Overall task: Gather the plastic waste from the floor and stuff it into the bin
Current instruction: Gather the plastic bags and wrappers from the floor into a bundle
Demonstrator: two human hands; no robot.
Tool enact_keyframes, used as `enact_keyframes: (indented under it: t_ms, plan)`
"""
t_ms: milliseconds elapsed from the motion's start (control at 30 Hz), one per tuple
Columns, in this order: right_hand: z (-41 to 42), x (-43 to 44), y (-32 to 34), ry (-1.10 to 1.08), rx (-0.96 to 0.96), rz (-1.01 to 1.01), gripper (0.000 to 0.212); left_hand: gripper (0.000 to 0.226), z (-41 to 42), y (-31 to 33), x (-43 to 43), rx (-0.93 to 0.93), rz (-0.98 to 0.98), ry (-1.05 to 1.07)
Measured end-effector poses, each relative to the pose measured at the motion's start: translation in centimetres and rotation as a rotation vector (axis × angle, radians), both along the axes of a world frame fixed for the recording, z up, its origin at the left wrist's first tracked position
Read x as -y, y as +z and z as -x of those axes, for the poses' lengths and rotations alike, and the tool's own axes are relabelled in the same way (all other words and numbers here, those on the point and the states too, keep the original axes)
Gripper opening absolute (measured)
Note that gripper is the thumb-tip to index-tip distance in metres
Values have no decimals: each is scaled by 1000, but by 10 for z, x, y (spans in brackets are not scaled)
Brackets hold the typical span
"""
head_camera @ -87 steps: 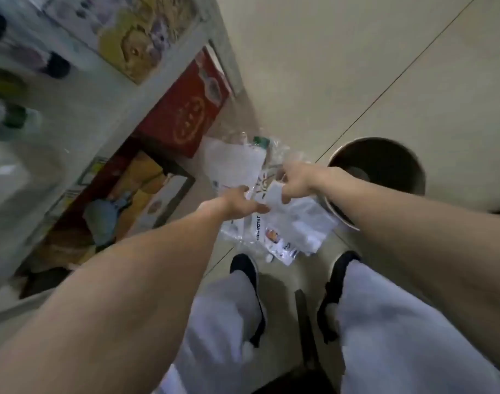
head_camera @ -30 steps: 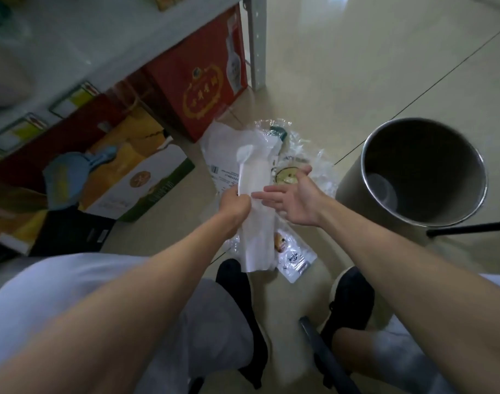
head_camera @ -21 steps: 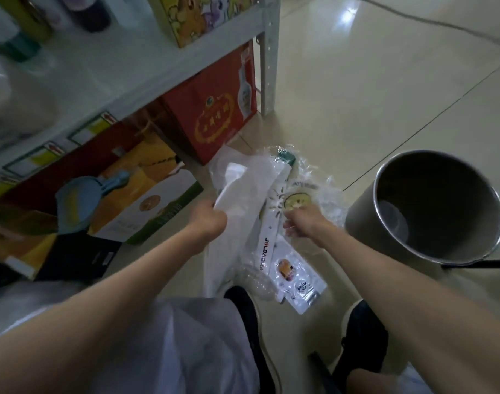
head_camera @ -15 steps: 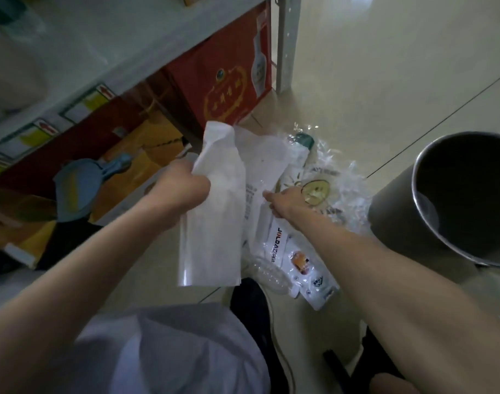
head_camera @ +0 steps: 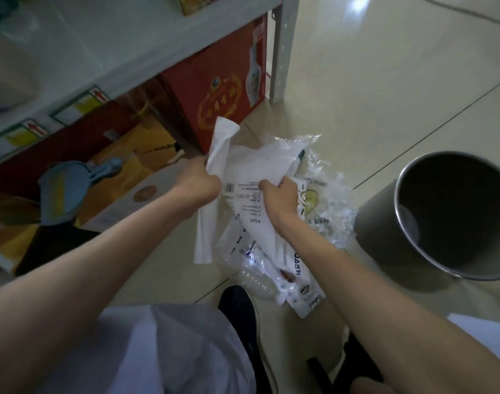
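1. Because the plastic waste [head_camera: 271, 223] has to go into the bin in bulk, both hands are bunching it into one bundle just above the floor [head_camera: 385, 95], at the centre of the view.
2. The left hand [head_camera: 199, 182] is fisted around a rolled white bag [head_camera: 214, 177], its ends sticking out at twelve and six o'clock; this looks like a way to keep it compact.
3. The right hand [head_camera: 280, 197] is clenched on a printed white bag [head_camera: 254, 177], pulling it off the heap toward the left hand.
4. Clear crinkled wrap [head_camera: 328, 200] and a flattened bottle [head_camera: 257, 282] lie loose beneath, at four and six o'clock of the hands.
5. The bin [head_camera: 453, 214] stands open at three o'clock, near enough for a short carry, I judge.
6. A red box [head_camera: 214, 89] sits under the shelf [head_camera: 129, 66] at eleven o'clock.
7. The fingertips are buried in plastic, the print is too blurred to read, and the bin's far rim is cut off.
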State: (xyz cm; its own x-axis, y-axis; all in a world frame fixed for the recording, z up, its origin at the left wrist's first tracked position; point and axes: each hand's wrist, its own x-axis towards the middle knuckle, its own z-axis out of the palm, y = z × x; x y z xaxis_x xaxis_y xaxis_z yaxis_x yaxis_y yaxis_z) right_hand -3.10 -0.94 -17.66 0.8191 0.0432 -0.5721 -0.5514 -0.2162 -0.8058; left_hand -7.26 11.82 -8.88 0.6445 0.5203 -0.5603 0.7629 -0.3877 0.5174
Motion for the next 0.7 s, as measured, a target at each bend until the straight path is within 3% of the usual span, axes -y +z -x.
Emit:
enact_keyframes:
  t_ms: [67, 167, 267, 367, 433, 533, 700]
  plan:
    - [1, 9, 28, 72, 25, -103, 8, 44, 1, 8, 14, 45, 119, 22]
    - [4, 17, 61, 257, -135, -349, 17, 37, 2, 21, 37, 134, 299, 49]
    - [6, 23, 74, 406, -210, -471, 70, 22, 3, 39, 52, 220, 401, 178]
    - [7, 29, 82, 524, -184, -398, 86, 36, 8, 44, 58, 240, 410, 230]
    - [7, 33, 85, 537, -167, -379, 83, 31, 12, 42, 59, 258, 313, 211]
    - [2, 42, 75, 412, -186, -356, 59, 49, 15, 45, 50, 222, 157, 128]
    - [-1, 101, 0, 155, -166, 37, 27, 45, 10, 49, 19, 126, 15, 12]
